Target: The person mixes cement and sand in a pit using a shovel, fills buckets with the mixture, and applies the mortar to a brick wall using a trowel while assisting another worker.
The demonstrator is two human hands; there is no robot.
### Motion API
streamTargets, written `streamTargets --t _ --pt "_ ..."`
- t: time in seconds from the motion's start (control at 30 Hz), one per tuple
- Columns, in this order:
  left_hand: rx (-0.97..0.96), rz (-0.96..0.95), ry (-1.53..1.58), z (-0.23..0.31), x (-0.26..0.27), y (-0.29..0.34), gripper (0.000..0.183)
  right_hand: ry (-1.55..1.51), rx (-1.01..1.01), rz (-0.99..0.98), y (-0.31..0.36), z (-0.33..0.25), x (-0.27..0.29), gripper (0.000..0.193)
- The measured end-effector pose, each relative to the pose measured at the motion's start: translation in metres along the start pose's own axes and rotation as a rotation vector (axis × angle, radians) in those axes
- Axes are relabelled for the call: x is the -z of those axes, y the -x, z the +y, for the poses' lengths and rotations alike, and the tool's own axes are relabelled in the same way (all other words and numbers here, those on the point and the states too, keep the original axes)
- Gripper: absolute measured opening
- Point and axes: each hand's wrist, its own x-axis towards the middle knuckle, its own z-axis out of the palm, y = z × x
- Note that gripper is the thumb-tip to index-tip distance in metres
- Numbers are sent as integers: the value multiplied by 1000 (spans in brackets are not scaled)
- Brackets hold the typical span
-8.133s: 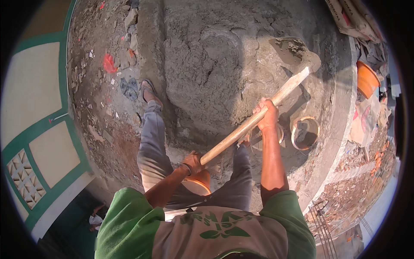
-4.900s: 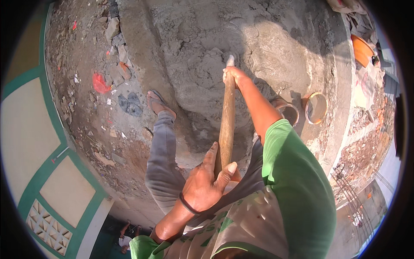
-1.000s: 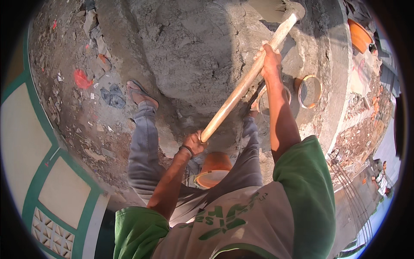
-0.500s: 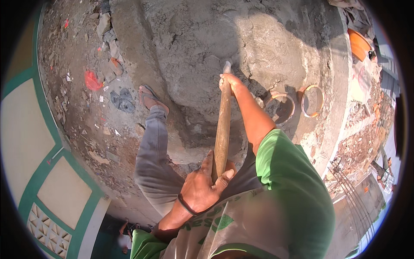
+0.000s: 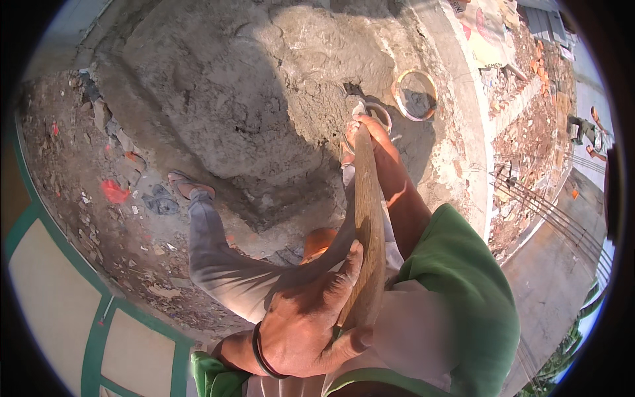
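Note:
A long wooden tool handle (image 5: 368, 218) runs from my body out to a greyish metal fitting (image 5: 356, 104) at its far end; the tool's working end cannot be made out. My left hand (image 5: 301, 324), a dark band at its wrist, is closed round the near end, thumb laid along the wood. Far up the shaft, my right hand (image 5: 376, 135) grips close to the fitting. Just beyond it is the rim of a bucket (image 5: 380, 114), partly hidden. Beside that stands a second bucket (image 5: 434, 99) with grey mortar inside. Wet grey mortar (image 5: 231, 92) spreads to the left.
An orange bucket (image 5: 320, 242) shows behind my left leg. Rubble and a red plastic scrap (image 5: 115, 192) lie at left, near a green and cream wall (image 5: 59, 284). At right are a cement sack (image 5: 486, 33), steel rods (image 5: 549, 208) and another person (image 5: 589, 132).
The view has swung to the right. The tool's far end has moved from the mortar toward the buckets, and both hands have kept their hold on the handle.

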Motion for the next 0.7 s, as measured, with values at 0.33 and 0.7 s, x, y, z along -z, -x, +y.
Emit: streamTargets --t 0.33,0.7 --pt "290 -240 -220 -125 96 15 69 -140 387 333 12 11 72 8" --pt "829 -109 -663 -576 17 -24 29 -175 588 215 -103 127 78 23"
